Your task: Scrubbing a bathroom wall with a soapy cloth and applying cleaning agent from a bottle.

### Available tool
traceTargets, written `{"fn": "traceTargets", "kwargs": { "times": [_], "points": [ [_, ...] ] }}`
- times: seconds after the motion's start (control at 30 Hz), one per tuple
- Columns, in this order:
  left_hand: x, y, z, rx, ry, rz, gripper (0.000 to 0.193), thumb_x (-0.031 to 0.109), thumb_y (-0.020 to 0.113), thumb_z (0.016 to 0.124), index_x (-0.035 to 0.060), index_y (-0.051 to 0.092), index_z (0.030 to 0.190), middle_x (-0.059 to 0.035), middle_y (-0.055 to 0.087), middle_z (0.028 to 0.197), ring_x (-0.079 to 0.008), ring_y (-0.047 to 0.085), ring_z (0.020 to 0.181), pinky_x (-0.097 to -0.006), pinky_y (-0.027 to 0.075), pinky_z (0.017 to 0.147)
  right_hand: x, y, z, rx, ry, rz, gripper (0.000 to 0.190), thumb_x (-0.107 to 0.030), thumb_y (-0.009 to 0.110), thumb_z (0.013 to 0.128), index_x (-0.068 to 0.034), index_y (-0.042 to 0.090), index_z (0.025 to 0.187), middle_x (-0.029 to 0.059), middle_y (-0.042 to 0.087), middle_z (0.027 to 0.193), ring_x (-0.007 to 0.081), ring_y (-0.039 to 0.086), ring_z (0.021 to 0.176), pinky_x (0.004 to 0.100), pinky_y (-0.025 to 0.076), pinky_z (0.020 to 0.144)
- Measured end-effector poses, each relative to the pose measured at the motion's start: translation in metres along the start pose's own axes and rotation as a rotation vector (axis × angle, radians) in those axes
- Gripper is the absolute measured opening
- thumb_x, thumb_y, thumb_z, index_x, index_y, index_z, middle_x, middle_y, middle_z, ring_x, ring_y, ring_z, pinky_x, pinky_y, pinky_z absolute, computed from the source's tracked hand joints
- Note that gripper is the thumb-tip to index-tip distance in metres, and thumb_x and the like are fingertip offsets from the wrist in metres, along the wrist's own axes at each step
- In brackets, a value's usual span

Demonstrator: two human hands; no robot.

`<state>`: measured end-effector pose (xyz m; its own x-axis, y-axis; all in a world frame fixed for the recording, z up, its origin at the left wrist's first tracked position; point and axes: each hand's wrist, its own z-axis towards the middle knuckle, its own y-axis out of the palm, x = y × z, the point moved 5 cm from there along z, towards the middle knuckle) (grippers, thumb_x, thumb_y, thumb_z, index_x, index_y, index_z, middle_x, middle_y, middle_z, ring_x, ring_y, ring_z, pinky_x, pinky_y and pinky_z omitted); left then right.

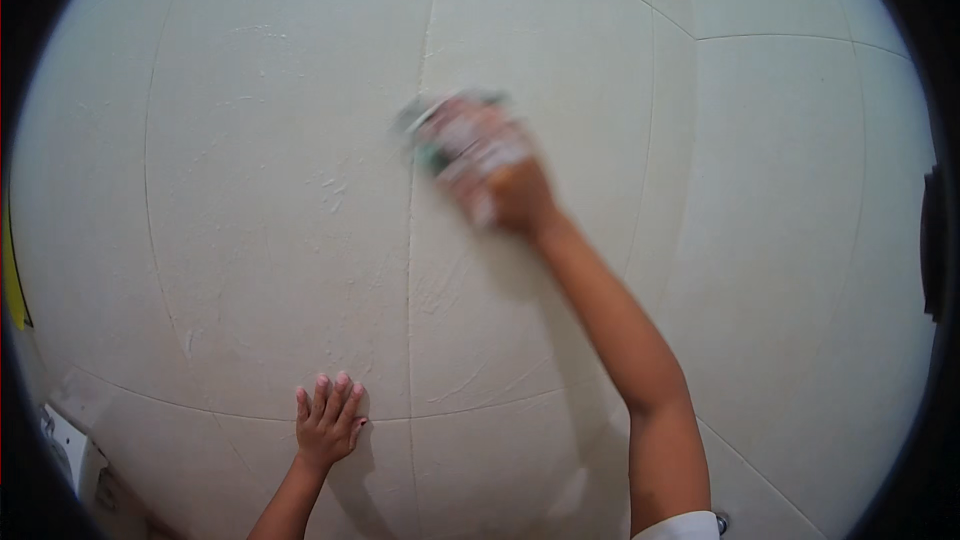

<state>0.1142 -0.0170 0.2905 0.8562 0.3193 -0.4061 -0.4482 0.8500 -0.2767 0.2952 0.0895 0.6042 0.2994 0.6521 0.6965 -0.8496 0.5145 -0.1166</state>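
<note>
A pale tiled wall (285, 240) fills most of the head view, with whitish suds or smears on its tiles. My right hand (487, 165), blurred and covered with white foam, is closed on a grey and green scrubbing item (420, 124) against the wall, over a vertical joint. The blur hides the item's exact kind. Lower down and to the left, my left hand (330, 420) lies flat on the tiles across a horizontal joint, fingers apart and holding nothing.
A white fixture (71, 442) stands at the lower left edge. Something yellow (13, 270) shows at the far left, a dark object (932, 244) at the far right. A small metal fitting (722, 523) is beside my right sleeve. The wall has a corner to the right.
</note>
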Motion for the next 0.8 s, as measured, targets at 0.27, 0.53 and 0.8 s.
{"fn": "traceTargets", "kwargs": {
  "times": [0.27,0.53,0.8],
  "points": [
    [0.005,-0.003,0.003,0.031,0.009,0.028,0.051,0.037,0.031,0.091,0.0096,0.038,0.133,-0.0127,0.028,0.142,-0.0341,0.016,0.134,-0.0522,0.002,0.107,0.175,-0.089,-0.191,0.538,1.012,-0.409,0.033,-0.018,0.045,0.089,0.003,0.051,0.115,0.0187,0.047,0.123,0.0332,0.044,0.114,0.0393,0.034,0.096],
    [0.001,0.001,-0.004,0.005,0.016,0.012,0.051,0.037,0.030,0.092,0.0079,0.037,0.133,-0.0144,0.027,0.142,-0.0345,0.014,0.134,-0.0526,0.002,0.107,-0.066,0.007,-0.082,-0.033,0.504,-0.063,0.059,-0.013,0.054,0.072,-0.001,0.042,0.128,0.0155,0.038,0.135,0.0287,0.031,0.129,0.0423,0.021,0.107],
    [0.001,0.005,-0.004,-0.014,-0.028,-0.017,0.050,0.038,0.033,0.091,0.0137,0.038,0.134,-0.0089,0.029,0.143,-0.0308,0.018,0.134,-0.0502,0.003,0.108,-0.002,-0.007,-0.040,0.051,0.118,0.034,0.050,-0.016,0.060,0.072,-0.005,0.052,0.120,0.0152,0.049,0.126,0.0267,0.046,0.117,0.0410,0.031,0.102]
  ]
}}
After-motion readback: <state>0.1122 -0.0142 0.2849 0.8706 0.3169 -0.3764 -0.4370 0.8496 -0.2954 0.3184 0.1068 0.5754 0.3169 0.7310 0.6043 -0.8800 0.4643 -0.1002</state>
